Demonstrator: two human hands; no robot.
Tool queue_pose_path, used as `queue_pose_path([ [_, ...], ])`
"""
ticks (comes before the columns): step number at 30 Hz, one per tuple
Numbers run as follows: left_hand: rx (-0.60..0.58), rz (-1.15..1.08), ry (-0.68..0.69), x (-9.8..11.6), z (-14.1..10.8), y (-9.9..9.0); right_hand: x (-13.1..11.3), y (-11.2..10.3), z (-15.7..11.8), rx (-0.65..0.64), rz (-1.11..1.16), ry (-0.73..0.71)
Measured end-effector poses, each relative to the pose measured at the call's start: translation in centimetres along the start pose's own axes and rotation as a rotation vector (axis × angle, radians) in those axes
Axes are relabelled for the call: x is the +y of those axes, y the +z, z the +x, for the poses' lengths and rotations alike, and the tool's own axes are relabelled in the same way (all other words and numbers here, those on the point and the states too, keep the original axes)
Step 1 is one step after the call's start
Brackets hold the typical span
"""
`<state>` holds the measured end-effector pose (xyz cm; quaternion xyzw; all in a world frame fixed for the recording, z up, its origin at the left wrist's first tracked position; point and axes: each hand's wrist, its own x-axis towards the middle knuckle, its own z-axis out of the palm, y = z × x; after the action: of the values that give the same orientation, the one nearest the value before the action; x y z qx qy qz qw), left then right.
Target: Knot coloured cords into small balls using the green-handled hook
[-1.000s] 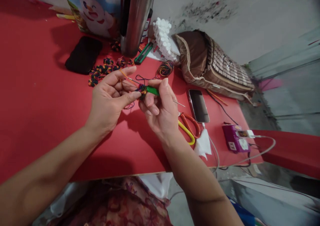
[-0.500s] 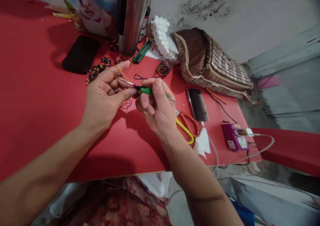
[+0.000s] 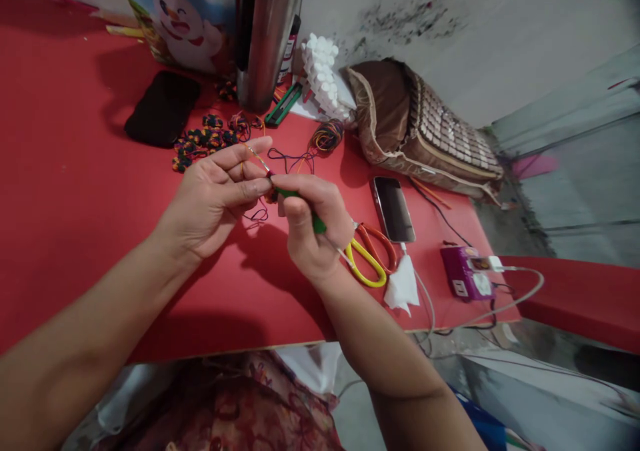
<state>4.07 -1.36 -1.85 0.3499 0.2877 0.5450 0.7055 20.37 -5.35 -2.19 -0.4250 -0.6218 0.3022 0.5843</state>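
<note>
Right hand (image 3: 319, 224) has turned, well inside table edge (image 3: 230, 350).

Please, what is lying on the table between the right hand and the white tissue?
In the head view, the scissors with yellow and red grips lie between the right hand and the white tissue.

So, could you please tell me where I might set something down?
The widest bare stretch of red table lies between black object and left forearm; a smaller one between it and right forearm. Crowded: beyond the left hand, yarn pieces and cutter; beside the right hand, scissors, phone, tissue.
</note>
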Motion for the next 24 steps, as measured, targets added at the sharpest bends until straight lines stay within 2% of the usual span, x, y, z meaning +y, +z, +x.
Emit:
queue_pose_path([
  [6,-0.017,-0.029,-0.058,1.2,0.3,-0.3,-0.5,0.2,0.8,0.04,0.193,0.139],
  [10,-0.008,-0.012,-0.042,1.5,0.4,-0.4,-0.6,0.0,1.3,0.038,0.269,0.091],
  [18,-0.026,0.03,-0.027,1.9,0.6,-0.8,-1.1,-1.1,1.8,0.022,0.243,0.117],
  [24,-0.044,0.082,0.007,2.3,0.4,-0.6,-1.1,-1.5,2.3,0.017,0.26,0.051],
])
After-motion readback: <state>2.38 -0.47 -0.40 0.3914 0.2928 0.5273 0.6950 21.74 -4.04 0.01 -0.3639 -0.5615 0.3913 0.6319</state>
